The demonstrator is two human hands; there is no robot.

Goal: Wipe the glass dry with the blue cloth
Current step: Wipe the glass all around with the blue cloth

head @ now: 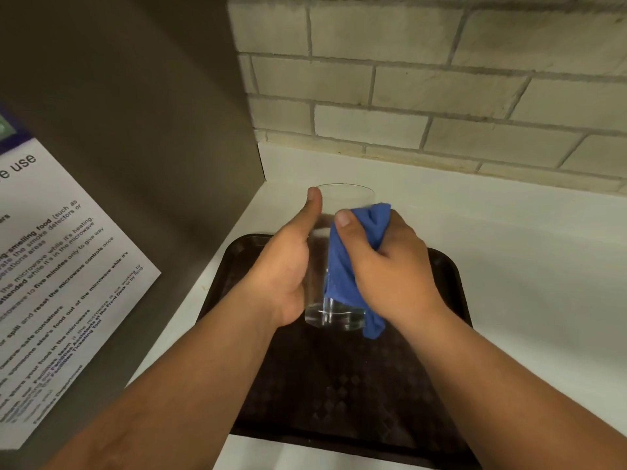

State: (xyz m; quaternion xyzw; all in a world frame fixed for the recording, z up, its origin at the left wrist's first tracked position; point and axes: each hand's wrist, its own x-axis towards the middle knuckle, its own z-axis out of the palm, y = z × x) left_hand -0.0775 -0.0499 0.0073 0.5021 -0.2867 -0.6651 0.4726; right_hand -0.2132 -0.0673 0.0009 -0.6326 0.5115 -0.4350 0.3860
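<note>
A clear drinking glass (334,313) is held upright above a dark tray (342,385). My left hand (288,262) wraps its left side, thumb up near the rim. My right hand (390,266) presses a blue cloth (339,269) against the glass's right and front side, thumb on top of the cloth. The cloth runs from near the rim down past the base, where a corner hangs loose. The glass's thick base shows below both hands.
The tray lies on a white counter (509,232) in a corner. A brick wall (441,79) stands behind. A grey appliance side (135,130) with a printed notice (51,283) rises close on the left.
</note>
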